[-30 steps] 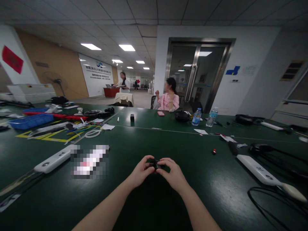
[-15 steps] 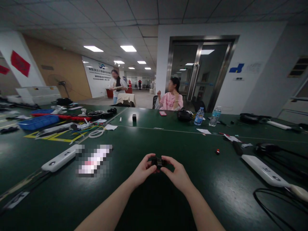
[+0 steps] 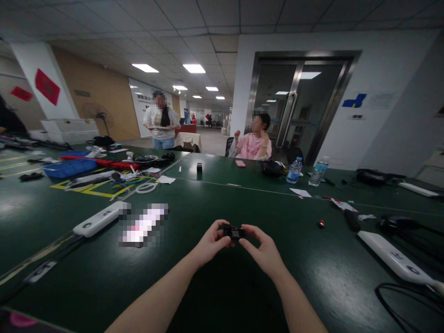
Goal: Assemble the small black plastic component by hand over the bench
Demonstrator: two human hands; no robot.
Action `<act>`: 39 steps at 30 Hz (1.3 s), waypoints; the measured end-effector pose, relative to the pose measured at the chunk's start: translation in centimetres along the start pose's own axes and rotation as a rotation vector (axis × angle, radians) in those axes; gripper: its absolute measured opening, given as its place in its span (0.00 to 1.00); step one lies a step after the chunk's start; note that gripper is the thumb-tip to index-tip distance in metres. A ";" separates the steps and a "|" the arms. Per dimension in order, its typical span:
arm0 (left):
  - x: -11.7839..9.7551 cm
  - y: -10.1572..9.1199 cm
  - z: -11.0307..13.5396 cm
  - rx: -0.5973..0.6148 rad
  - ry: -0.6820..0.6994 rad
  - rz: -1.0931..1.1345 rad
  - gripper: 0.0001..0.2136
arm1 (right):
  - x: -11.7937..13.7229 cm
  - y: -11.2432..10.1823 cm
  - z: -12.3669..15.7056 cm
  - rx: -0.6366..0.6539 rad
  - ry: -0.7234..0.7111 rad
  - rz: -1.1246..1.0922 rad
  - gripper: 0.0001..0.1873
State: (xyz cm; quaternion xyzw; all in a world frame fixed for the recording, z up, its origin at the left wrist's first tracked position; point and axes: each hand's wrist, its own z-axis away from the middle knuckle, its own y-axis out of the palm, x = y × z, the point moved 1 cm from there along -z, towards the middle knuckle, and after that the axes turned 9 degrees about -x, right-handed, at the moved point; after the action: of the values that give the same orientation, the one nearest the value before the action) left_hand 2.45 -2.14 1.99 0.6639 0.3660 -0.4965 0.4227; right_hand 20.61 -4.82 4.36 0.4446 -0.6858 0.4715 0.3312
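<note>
A small black boxy object (image 3: 234, 232), too small to name, is held above the green table (image 3: 194, 203) between both hands. My left hand (image 3: 214, 243) pinches its left end with thumb and fingers. At the opposite end, my right hand (image 3: 261, 245) grips it the same way. Fingertips cover both ends of the object, and its underside is hidden. To the right lies a tiny red and black item (image 3: 321, 224), and to the left a phone-like slab (image 3: 144, 225), blurred out.
White power strips flank me at left (image 3: 100, 219) and right (image 3: 395, 259). A blue tray (image 3: 71, 168) sits among cables and tools. Two water bottles (image 3: 294, 170) and a small black box (image 3: 199, 168) stand farther back. One person (image 3: 253, 145) sits opposite; another (image 3: 162, 120) stands behind.
The view has turned slightly left, so the scene sits farther right. Both hands keep hold of the black object. The standing person has shifted left and appears nearer.
</note>
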 end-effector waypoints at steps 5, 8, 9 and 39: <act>-0.2 0.1 0.1 -0.007 -0.010 -0.013 0.24 | -0.1 0.0 0.0 0.006 0.015 0.011 0.19; -0.3 0.1 0.2 0.000 -0.019 -0.026 0.22 | -0.1 0.0 0.0 0.013 0.014 0.024 0.19; -0.4 0.0 0.2 0.002 -0.022 -0.030 0.21 | -0.1 0.0 0.0 0.015 0.014 0.027 0.19; -0.4 0.0 0.2 0.034 -0.028 -0.032 0.20 | 0.1 -0.1 0.1 0.031 0.000 0.064 0.17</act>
State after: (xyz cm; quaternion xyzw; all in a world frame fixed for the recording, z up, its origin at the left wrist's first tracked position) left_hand 2.32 -2.33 2.32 0.6581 0.3622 -0.5187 0.4082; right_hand 20.66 -4.91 4.45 0.4273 -0.6923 0.4926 0.3091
